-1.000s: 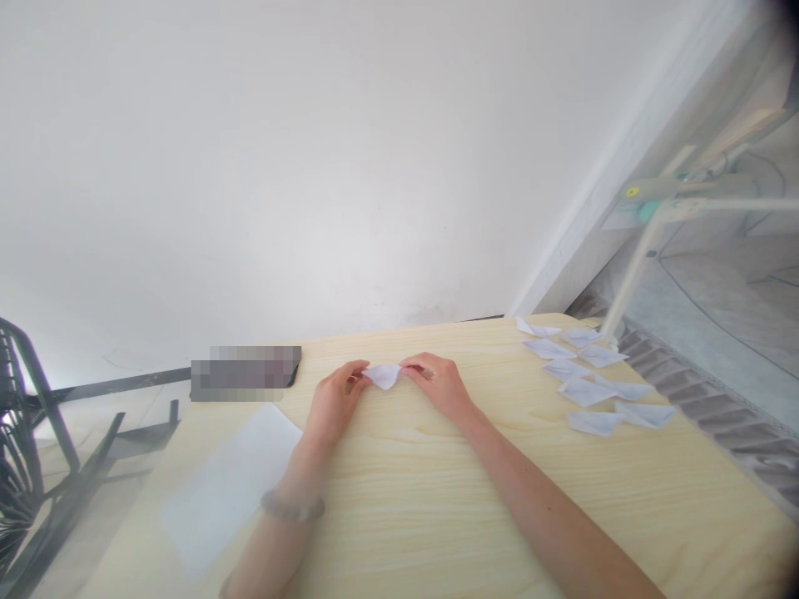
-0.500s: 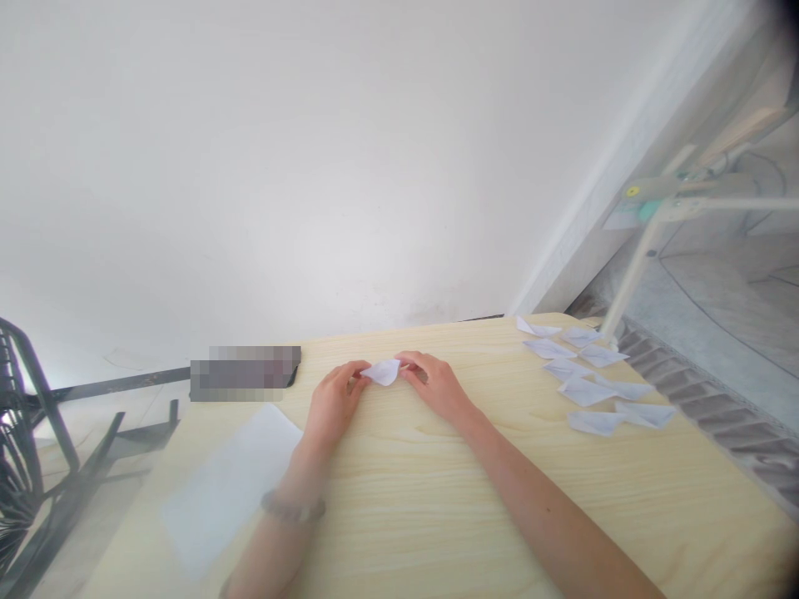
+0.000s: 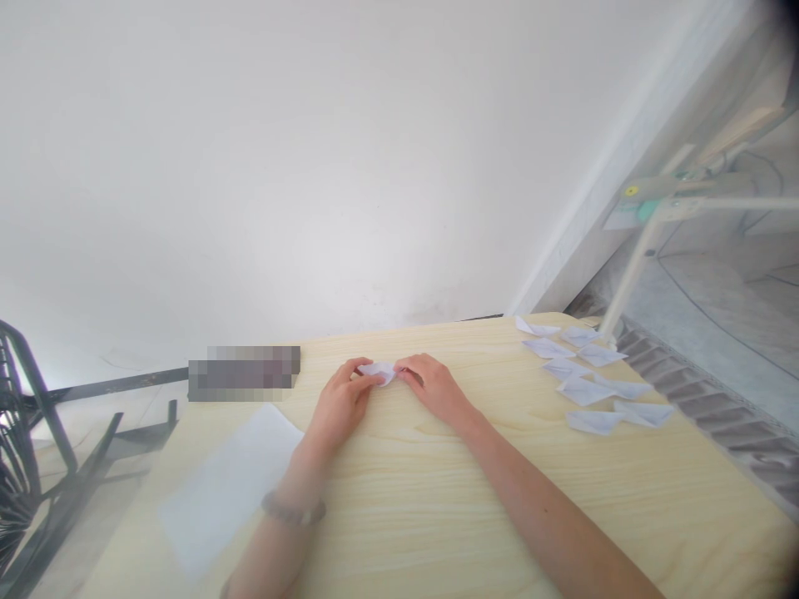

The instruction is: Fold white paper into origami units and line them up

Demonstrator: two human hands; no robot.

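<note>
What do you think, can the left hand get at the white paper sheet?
Probably yes: the white paper sheet lies flat with nothing seen on it, though the left hand is pinching folded paper.

Wht wall behind, blk chair far L, pixelated dk item on tbl, wht metal frame R

Left grip pinching, right grip pinching nearby, forearms angled inward
</note>
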